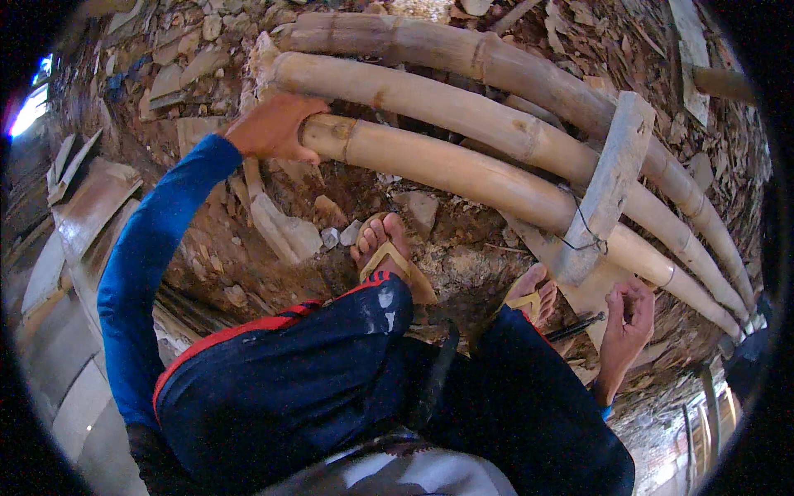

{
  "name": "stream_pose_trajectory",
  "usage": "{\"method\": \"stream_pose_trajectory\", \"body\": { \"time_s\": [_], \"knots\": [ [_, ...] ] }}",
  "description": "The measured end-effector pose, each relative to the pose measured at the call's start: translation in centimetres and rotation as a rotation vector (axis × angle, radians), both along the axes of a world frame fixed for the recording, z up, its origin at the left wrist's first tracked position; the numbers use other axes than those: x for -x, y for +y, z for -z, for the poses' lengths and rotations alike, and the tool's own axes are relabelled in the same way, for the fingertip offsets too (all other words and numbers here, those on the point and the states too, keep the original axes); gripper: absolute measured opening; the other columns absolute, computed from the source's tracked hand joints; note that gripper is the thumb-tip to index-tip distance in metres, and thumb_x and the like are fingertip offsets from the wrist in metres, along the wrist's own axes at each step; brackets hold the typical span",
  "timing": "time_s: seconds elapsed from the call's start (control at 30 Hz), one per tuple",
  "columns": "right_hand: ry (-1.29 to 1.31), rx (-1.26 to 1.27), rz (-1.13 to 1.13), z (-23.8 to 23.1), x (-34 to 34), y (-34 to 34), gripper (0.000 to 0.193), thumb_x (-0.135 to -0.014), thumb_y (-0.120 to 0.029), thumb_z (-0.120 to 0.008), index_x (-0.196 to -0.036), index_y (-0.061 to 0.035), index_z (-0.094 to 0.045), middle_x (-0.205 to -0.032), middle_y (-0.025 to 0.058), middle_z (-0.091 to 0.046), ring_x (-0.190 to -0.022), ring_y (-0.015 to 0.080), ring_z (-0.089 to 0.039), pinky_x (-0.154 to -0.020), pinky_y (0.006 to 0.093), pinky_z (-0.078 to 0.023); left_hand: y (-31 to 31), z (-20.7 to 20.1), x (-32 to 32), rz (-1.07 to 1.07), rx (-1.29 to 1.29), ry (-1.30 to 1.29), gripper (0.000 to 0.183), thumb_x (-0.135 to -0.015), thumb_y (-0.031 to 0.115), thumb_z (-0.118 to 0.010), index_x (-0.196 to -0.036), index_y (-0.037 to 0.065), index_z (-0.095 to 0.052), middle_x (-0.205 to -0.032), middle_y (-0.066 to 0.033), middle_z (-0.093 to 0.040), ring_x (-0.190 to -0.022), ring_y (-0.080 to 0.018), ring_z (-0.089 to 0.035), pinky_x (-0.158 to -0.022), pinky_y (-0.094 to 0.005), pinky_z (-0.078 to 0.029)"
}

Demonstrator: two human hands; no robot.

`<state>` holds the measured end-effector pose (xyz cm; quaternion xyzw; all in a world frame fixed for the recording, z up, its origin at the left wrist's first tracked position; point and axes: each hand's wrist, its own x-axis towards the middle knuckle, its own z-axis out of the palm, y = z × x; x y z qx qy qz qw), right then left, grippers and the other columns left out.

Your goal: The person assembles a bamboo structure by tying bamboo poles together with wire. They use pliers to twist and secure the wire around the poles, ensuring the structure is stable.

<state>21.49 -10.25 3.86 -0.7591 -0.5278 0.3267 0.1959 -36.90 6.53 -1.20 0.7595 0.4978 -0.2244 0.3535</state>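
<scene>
Rough building site or work yard indicated, bare earth [463,273] exposed, broken stones [207,63] scattered, bamboo poles [438,165] laid side by side, flat slabs [91,198] heaped at left.

The left arm [169,256] bows out along the left of the frame, elbow bent, and ends in the left hand [269,128] at upper left, its thumb [308,156] parted from the fingers in a clasp. At lower right, the right hand [630,318] is raised from the wrist [610,382], fingers curled in toward the thumb. Both knees are bent, feet apart near the centre.
</scene>
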Motion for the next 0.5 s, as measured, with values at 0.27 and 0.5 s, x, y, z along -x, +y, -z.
{"method": "stream_pose_trajectory", "body": {
  "time_s": [0.27,0.5],
  "knots": [
    [0.026,0.118,0.117,1.2,-1.2,-2.6,0.015,-0.093,-0.004,-0.069,-0.107,-0.0015,-0.065,-0.105,0.0092,-0.067,-0.089,0.0171,-0.065,-0.082,0.0321,-0.054,-3.0,0.1,1.6,0.189,-0.250,-0.117,0.082,-0.070,0.016,-0.087,-0.140,0.001,-0.045,-0.134,-0.0262,-0.056,-0.126,-0.0476,-0.052,-0.110,-0.0514,-0.042],
    [0.009,0.097,0.180,3.4,-1.6,-6.3,0.019,-0.092,-0.003,-0.069,-0.111,-0.0007,-0.065,-0.097,0.0103,-0.069,-0.086,0.0188,-0.065,-0.081,0.0328,-0.054,-3.1,-0.2,1.0,0.110,-0.203,-0.006,0.086,-0.072,0.023,-0.086,-0.143,0.000,-0.043,-0.139,-0.0267,-0.052,-0.135,-0.0464,-0.046,-0.118,-0.0533,-0.034]
  ]
}}
